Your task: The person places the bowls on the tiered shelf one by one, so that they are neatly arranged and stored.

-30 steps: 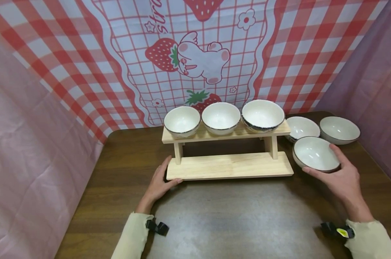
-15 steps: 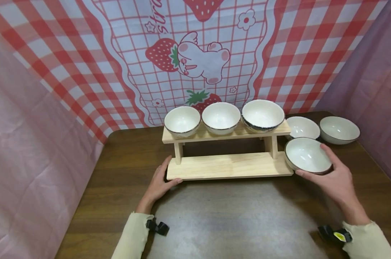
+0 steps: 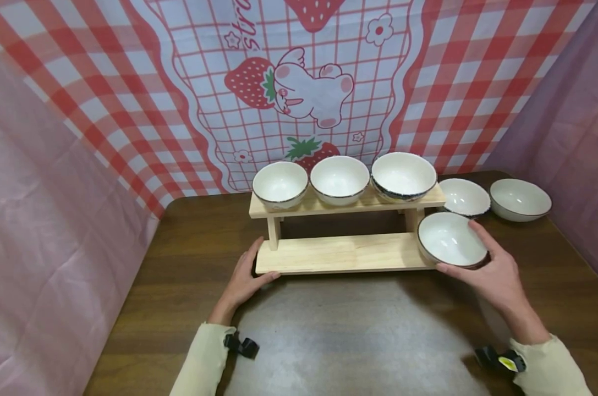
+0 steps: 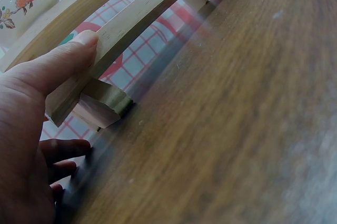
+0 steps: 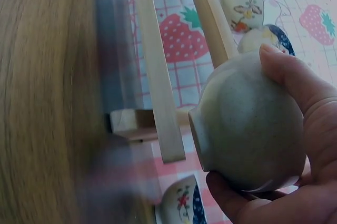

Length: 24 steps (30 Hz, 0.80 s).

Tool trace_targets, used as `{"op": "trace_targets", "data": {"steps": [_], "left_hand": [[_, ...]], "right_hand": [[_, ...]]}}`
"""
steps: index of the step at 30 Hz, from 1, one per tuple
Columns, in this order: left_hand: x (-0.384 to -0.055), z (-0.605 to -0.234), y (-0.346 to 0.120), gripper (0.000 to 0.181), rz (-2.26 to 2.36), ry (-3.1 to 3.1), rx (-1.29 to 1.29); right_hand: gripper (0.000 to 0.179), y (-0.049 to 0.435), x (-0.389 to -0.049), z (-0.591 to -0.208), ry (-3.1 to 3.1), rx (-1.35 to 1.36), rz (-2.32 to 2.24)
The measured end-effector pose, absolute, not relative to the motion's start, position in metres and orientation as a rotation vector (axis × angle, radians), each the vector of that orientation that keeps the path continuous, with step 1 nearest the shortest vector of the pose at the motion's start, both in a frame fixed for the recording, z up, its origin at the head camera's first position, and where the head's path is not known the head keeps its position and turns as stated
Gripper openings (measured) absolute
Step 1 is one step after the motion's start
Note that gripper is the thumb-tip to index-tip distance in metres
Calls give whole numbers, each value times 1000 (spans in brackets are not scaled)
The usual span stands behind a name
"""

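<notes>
In the head view, my left hand [image 3: 241, 281] grips the left end of a two-tier light wooden stand [image 3: 343, 254]. Its thumb [image 4: 84, 42] lies along the front edge of the lower board in the left wrist view. My right hand [image 3: 499, 280] holds a white bowl [image 3: 451, 240] with a dark rim by its right side, thumb in front. That bowl is upright and overlaps the right end of the lower board; the right wrist view shows its plain outer wall and foot. On the upper board stand a left bowl [image 3: 280, 184], a middle bowl [image 3: 340, 179] and a right bowl [image 3: 404, 175].
Behind the held bowl, a patterned bowl [image 3: 463, 197] and a plain bowl [image 3: 520, 199] stand on the brown wooden table [image 3: 180, 308]. A red-and-white strawberry cloth [image 3: 308, 99] hangs at the back, and pink cloth [image 3: 46, 231] hangs at the sides.
My right hand has carried the bowl leftward from beside the stand to over the right end of its lower board. The left hand keeps its place on the stand.
</notes>
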<state>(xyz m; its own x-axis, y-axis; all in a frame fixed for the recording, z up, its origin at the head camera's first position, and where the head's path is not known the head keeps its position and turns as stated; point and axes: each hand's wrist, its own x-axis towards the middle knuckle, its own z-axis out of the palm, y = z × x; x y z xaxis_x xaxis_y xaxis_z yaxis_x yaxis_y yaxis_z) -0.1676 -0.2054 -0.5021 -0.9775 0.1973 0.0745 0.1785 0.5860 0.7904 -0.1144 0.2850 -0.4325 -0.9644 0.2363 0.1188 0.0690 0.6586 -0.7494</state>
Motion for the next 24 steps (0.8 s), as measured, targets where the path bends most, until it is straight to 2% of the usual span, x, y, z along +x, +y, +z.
{"op": "trace_targets", "data": {"steps": [24], "left_hand": [[-166, -500, -205, 98, 1382, 2773, 319]], "right_hand": [[113, 236, -126, -428, -2745, -78, 1262]]}}
